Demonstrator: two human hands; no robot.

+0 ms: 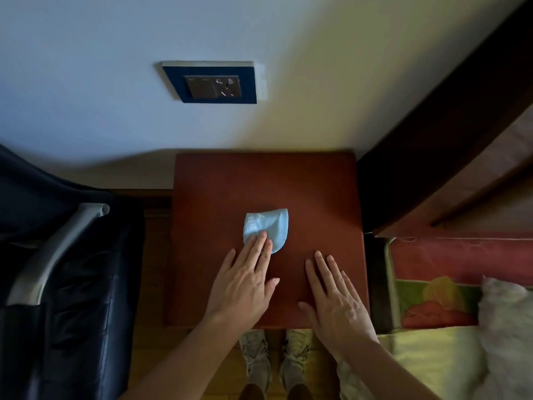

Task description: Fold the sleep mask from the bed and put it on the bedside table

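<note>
Fingers (261, 241) of the left hand (242, 281) lie flat and loosely spread, their tips pressing the near edge of the folded sleep mask (266, 229); the right hand (334, 298) rests open on the counter (317, 197), pinching nothing. Just beyond the fingertips, the mask looks light, soft, likely springy; best pinched at its fold.

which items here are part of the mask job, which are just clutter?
Job:
- folded light-blue fabric sleep mask
- reddish-brown wooden bedside table
- left hand, fingertips on the mask
- right hand, flat on the table

Not involved:
- dark blue wall socket plate
- black leather chair
- bed with patterned bedding
</note>
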